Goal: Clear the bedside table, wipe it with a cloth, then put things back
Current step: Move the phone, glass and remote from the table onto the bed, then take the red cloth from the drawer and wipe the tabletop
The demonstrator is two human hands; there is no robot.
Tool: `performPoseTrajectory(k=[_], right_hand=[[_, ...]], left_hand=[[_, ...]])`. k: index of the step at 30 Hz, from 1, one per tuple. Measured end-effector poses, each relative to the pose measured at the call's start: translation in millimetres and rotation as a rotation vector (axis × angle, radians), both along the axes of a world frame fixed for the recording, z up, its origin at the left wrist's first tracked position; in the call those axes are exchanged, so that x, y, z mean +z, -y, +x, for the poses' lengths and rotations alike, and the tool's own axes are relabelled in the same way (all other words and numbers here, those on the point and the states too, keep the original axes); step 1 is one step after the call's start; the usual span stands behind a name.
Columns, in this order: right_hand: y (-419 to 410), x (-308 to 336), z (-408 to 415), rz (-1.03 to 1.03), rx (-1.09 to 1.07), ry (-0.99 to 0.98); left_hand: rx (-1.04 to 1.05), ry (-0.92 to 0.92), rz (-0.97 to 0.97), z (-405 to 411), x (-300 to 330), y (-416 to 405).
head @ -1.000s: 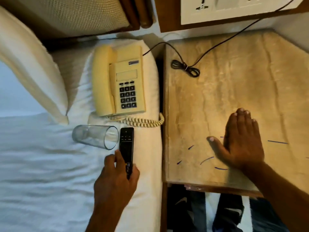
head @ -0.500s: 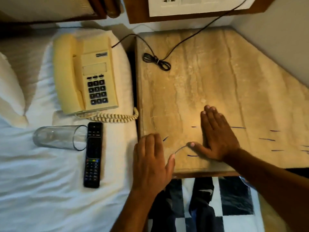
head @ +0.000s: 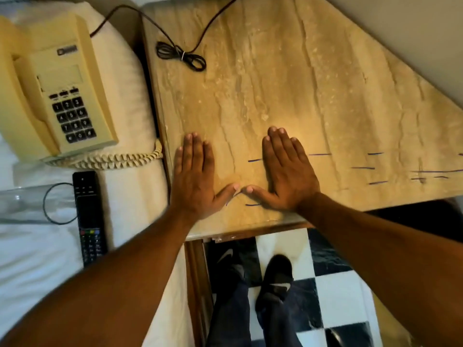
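The beige marble bedside table point(head: 288, 78) carries only a bundled black cable point(head: 180, 56) near its back left and some blue pen marks near the front. My left hand point(head: 195, 179) and my right hand point(head: 288, 176) lie flat, palms down, on the table's front part, thumbs nearly touching, holding nothing. On the white bed to the left rest a cream telephone point(head: 52, 88) with its coiled cord, a black remote point(head: 90, 216) and a clear glass point(head: 30, 204) lying on its side. No cloth is in view.
The bed point(head: 37, 251) runs along the table's left edge. A wall meets the table's slanted right side. Below the table's front edge are a black-and-white chequered floor point(head: 335, 291) and my dark shoes point(head: 275, 281).
My left hand let go of the remote on the bed and moved right onto the table beside my right hand. The view shifted right and down.
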State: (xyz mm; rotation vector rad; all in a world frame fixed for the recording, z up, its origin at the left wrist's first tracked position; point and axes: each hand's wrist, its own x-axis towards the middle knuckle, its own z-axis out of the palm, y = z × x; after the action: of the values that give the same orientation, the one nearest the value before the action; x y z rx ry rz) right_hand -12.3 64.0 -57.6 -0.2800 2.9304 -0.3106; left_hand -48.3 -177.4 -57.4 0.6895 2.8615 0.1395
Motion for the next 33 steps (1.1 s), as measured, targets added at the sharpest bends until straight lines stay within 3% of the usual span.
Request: performPoseTrajectory(k=[5,8,12,15,17,19,24,27,33], right_hand=[[6,4,10,-0.059,-0.025,-0.025],[8,15,26,-0.231,-0.057,-0.116],[32,18,115,-0.332,-0.076,-0.317],[39,0,183,-0.286,-0.138,0.014],[33,-19,197,-0.174,-0.288,0.326],[29,-35,190,-0.111,-0.285,0.490],[39,-51,170,-0.032,-0.275,0.533],[41,-44,175,-0.029,-0.251,0.444],[50,-35,243,-0.073,-0.346,0.556]], left_hand=[[0.003,-0.026,-0.011,11,-3,2],[0.015,-0.037,-0.007,9,-2,2],[0.011,-0.016,-0.009,10,1,2],[0.034,-0.004,-0.018,9,2,0],[0.053,-0.003,-0.019,9,1,0],[0.059,-0.003,-0.020,10,1,0],[0.067,-0.009,-0.039,11,0,-1],[0.073,-0.001,-0.040,10,0,-1],[0.073,-0.001,-0.026,10,1,-1]])
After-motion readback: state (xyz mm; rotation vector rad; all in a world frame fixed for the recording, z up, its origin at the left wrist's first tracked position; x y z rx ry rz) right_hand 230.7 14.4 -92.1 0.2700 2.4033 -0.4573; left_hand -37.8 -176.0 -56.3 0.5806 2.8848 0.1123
